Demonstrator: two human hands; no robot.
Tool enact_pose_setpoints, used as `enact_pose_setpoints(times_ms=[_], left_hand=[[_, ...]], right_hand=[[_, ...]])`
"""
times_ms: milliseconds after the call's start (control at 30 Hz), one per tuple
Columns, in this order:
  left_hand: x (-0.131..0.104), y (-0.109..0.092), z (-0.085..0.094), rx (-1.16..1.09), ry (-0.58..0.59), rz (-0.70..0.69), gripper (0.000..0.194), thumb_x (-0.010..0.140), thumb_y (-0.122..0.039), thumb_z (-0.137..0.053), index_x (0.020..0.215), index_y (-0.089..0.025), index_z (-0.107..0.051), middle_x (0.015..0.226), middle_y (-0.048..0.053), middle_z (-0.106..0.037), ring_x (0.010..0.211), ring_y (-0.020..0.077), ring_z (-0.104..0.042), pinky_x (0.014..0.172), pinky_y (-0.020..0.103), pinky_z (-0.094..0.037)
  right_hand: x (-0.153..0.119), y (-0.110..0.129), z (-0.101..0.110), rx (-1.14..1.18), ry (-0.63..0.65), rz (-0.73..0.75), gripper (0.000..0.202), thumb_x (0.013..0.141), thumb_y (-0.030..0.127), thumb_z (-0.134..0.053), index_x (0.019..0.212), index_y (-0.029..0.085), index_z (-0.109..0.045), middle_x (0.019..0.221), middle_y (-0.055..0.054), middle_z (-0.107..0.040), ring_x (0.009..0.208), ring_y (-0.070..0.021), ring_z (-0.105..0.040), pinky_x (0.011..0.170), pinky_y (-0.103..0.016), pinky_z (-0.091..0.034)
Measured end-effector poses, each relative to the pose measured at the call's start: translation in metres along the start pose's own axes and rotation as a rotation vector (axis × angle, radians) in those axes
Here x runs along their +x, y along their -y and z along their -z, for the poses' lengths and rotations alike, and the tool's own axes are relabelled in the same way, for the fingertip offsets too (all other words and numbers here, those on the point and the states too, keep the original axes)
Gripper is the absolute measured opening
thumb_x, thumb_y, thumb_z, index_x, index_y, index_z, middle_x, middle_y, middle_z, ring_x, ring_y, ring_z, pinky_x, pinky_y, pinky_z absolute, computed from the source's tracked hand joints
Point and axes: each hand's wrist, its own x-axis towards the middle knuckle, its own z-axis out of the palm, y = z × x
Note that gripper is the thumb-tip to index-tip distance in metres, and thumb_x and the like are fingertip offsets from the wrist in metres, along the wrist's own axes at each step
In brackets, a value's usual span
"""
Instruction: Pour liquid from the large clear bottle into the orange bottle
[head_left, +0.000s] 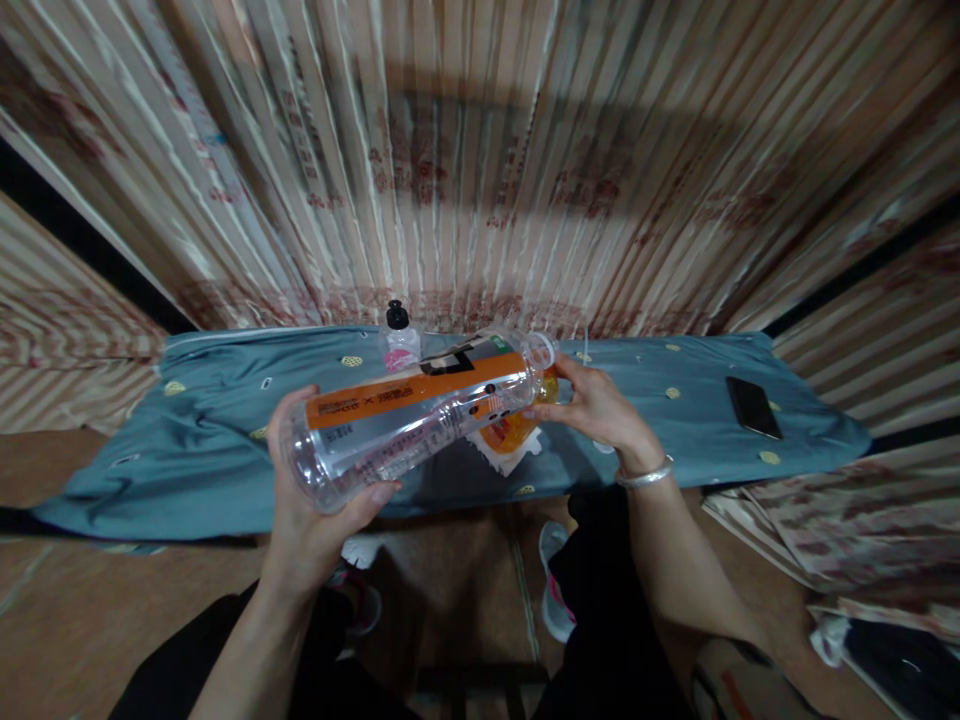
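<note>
A large clear plastic bottle with an orange and silver label is held tilted, its uncapped-looking neck up to the right. My left hand is wrapped round its base. At the neck, the thumb and fingers of my right hand pinch around the rim; a silver bangle is on that wrist. Behind the large bottle, a container of orange liquid rests on a white paper-like piece, partly hidden. A small clear bottle with a black cap stands farther back.
A blue-green cloth with yellow prints covers the narrow table. A black phone lies on its right part. Pleated patterned curtains hang behind and at both sides. Dark bars cross both sides.
</note>
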Motion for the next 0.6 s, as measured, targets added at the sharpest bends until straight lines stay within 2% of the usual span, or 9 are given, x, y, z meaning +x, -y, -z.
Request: enact_pose_setpoints(times_ms=[167,367,600], left_hand=[[0.0007,-0.0021,-0.0007,0.009,0.012,0.035,0.102,0.048,-0.032,-0.103,0.14,-0.037,-0.06,0.14,0.008,-0.054,0.119,0.0343,-0.062,0.073,0.039,-0.07],[0.0008,-0.0051,-0.002,-0.003,0.016,0.044,0.102,0.048,-0.031,-0.103,0.14,-0.036,-0.06,0.136,0.008,-0.053,0.115,0.0343,-0.063,0.063,0.035,-0.068],[0.0008,-0.0034,-0.0007,-0.017,0.021,0.041,0.102,0.048,-0.029,-0.102,0.14,-0.037,-0.059,0.138,0.008,-0.053,0.12,0.0352,-0.062,0.065,0.033,-0.067]], right_hand=[[-0.0002,0.0015,0.0008,-0.014,0.005,-0.01,0.059,0.082,0.039,-0.089,0.137,0.028,-0.071,0.128,-0.007,-0.082,0.116,-0.0356,-0.079,0.099,-0.048,-0.063],[-0.0001,-0.0002,0.0001,-0.004,0.004,-0.016,0.06,0.081,0.038,-0.089,0.137,0.027,-0.07,0.129,-0.008,-0.082,0.118,-0.0362,-0.078,0.099,-0.048,-0.062],[0.0005,-0.0022,-0.0005,-0.012,0.002,0.0,0.061,0.082,0.039,-0.089,0.138,0.028,-0.07,0.131,-0.008,-0.082,0.118,-0.0357,-0.078,0.1,-0.048,-0.062]])
